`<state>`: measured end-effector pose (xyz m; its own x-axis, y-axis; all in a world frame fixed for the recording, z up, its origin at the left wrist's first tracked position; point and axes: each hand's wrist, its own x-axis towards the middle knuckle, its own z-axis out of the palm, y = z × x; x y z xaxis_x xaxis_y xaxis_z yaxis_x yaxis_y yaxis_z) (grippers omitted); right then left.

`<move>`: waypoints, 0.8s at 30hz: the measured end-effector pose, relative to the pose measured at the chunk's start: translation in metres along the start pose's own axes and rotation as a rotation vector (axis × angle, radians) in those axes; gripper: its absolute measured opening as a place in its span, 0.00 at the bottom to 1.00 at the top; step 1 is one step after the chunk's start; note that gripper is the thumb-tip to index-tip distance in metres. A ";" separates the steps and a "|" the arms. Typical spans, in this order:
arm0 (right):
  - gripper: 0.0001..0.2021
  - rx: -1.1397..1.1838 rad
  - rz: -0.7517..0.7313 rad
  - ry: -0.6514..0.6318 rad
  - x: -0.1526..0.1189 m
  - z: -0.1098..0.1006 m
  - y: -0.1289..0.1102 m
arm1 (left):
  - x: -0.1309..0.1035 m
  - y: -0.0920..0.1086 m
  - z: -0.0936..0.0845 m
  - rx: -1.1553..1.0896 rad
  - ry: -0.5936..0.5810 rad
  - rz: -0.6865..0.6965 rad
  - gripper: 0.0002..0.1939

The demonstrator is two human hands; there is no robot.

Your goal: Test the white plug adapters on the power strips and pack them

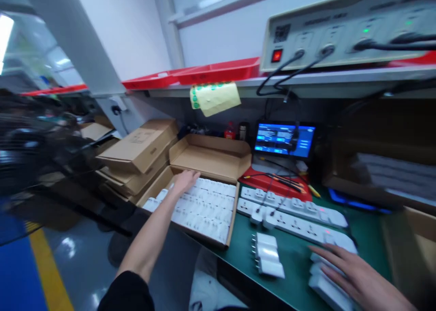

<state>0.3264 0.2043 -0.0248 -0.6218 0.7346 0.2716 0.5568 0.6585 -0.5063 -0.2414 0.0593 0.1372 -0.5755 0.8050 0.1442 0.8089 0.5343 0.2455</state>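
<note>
My left hand (186, 181) reaches into an open cardboard box (233, 211) filled with rows of white adapters (207, 206). Its fingertips are bent down at the back rows, and what they hold, if anything, is hidden. On the right, my right hand (344, 268) lies with fingers spread over a group of white adapters (329, 287). Between the hands, several white adapters with metal pins (268, 255) stand side by side on the green mat (238, 252). Behind them run two white power strips (299, 224), with two plugs and cables in the front one.
Stacked cardboard boxes (139, 147) stand at the left. A small lit screen (284, 139) and a red tray (254, 178) are behind the strips. Above, a shelf (245, 87) carries a powered device (340, 29). Another open box (420, 229) is at the right.
</note>
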 end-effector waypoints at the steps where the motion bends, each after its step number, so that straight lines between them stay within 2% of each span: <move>1: 0.25 -0.048 0.007 -0.081 0.000 -0.005 -0.012 | -0.007 0.005 0.001 0.014 0.020 0.034 0.23; 2: 0.26 -0.080 0.001 -0.165 0.001 -0.010 -0.025 | -0.017 0.012 0.005 0.025 0.051 0.098 0.24; 4: 0.27 -0.128 0.009 -0.275 0.005 -0.019 -0.048 | -0.047 0.033 0.023 0.034 0.185 0.382 0.25; 7: 0.22 -0.294 0.133 -0.287 0.013 -0.027 -0.065 | -0.115 0.075 0.066 -0.023 0.315 0.843 0.29; 10: 0.17 -0.400 0.229 -0.249 0.015 -0.035 -0.062 | -0.181 0.112 0.112 -0.010 0.364 1.112 0.32; 12: 0.18 -0.305 0.262 -0.158 0.013 -0.042 -0.056 | -0.206 0.126 0.135 0.034 0.402 1.171 0.27; 14: 0.22 -0.054 0.293 -0.015 0.009 -0.049 -0.051 | -0.216 0.132 0.146 0.059 0.427 1.192 0.22; 17: 0.33 0.406 0.292 0.129 0.004 -0.056 -0.049 | -0.217 0.132 0.143 0.058 0.380 1.265 0.16; 19: 0.36 0.572 0.260 0.129 0.003 -0.056 -0.052 | -0.217 0.132 0.135 0.050 0.300 1.286 0.11; 21: 0.31 0.563 0.234 0.106 0.005 -0.055 -0.056 | -0.217 0.134 0.126 0.012 0.200 1.242 0.10; 24: 0.21 0.341 0.192 0.091 0.013 -0.055 -0.061 | -0.214 0.136 0.114 -0.221 -0.013 1.114 0.09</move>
<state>0.3149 0.1827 0.0541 -0.4643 0.8606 0.2093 0.4342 0.4271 -0.7931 0.0058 -0.0107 0.0307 0.4537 0.8070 0.3781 0.8299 -0.5372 0.1508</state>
